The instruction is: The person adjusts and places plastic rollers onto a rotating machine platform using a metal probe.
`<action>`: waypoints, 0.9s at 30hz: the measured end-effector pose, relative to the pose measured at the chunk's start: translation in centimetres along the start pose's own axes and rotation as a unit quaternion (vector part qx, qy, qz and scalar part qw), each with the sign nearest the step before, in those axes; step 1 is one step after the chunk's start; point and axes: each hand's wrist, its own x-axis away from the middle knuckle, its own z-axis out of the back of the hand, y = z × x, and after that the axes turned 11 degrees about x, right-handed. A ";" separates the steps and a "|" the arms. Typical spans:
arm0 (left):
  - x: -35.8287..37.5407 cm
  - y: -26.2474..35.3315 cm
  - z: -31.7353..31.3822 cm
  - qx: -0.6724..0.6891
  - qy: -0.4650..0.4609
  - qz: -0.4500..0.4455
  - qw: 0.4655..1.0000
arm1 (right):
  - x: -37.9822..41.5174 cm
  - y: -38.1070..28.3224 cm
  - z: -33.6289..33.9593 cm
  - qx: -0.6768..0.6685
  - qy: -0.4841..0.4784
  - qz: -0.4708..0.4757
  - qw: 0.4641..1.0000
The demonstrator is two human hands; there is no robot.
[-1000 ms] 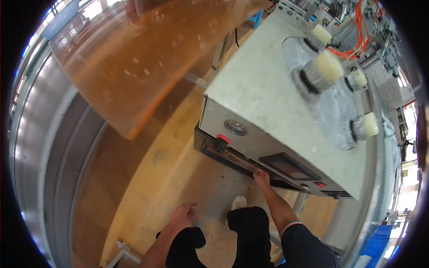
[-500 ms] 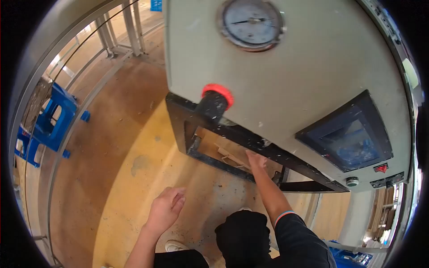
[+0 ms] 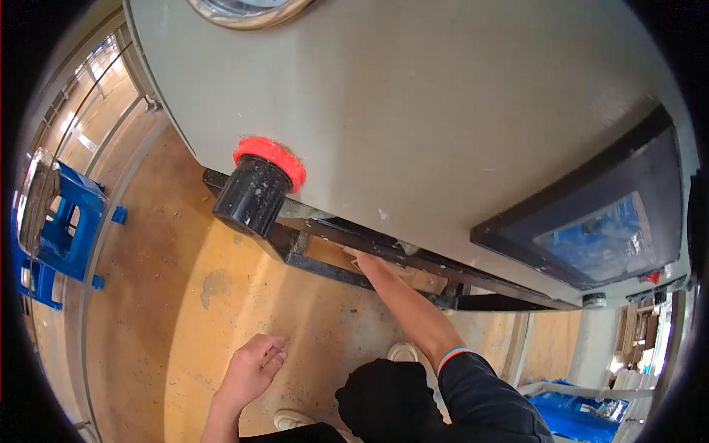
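Observation:
My right hand (image 3: 367, 260) reaches through the opening of a black metal frame (image 3: 332, 272) under a grey machine cabinet (image 3: 384, 111). The frame's upper bar hides most of its fingers, so what they hold, if anything, cannot be made out. Tan scraps lie partly in view inside the opening around my forearm. My left hand (image 3: 255, 367) hangs over the floor in front of the frame, its fingers loosely curled, thumb apart, nothing in it.
A black knob with a red collar (image 3: 269, 162) juts from the cabinet, left of a dark-framed screen (image 3: 591, 214). Part of a round gauge (image 3: 251, 11) shows at the top. Blue plastic stools (image 3: 74, 221) stand left beyond a curved rail; a blue crate (image 3: 576, 413) sits lower right.
My view has come closer to the cabinet and the gauge has mostly left it. My right hand has gone deeper behind the frame's bar. My left hand stays loosely curled over the floor.

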 end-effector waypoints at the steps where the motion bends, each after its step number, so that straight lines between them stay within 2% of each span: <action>1: -0.4 -0.1 -0.1 0.002 0.008 -0.001 1.000 | 0.3 -0.3 0.2 -0.010 -0.012 0.020 1.000; 7: -1.3 0.8 0.0 -0.034 -0.002 -0.003 0.999 | 3.6 -3.2 -0.3 -0.068 -0.092 0.081 0.990; 9: -1.4 0.7 -0.1 -0.054 -0.022 -0.016 0.998 | 6.2 -3.0 0.9 -0.068 -0.098 0.141 0.983; 11: -1.3 0.7 0.2 -0.059 -0.029 -0.009 0.998 | 6.9 -0.5 1.6 -0.040 -0.037 0.063 0.997; 13: -1.1 0.7 0.2 -0.061 -0.039 -0.001 0.997 | 6.4 3.4 2.6 0.025 0.070 0.028 0.997; 15: -1.0 0.8 0.3 -0.066 -0.044 0.024 0.997 | 4.5 10.9 2.0 0.113 0.141 0.056 0.982; 16: -0.8 0.5 0.2 -0.064 -0.044 0.025 0.997 | 4.0 12.3 3.2 0.114 0.140 0.057 0.982; 18: -0.7 -0.2 -0.1 -0.077 -0.052 0.024 0.995 | 2.5 14.2 5.0 0.217 -0.052 -0.001 0.975; 19: -0.8 -0.1 -0.2 -0.077 -0.052 0.024 0.995 | 2.1 14.9 4.7 0.216 -0.052 0.000 0.975; 21: -0.9 0.1 -0.1 -0.079 -0.064 0.029 0.994 | 1.4 15.6 4.0 0.394 -0.081 0.001 0.916; 27: -0.3 0.0 0.1 -0.096 -0.046 0.057 0.993 | 0.2 15.8 4.3 0.445 -0.124 0.062 0.884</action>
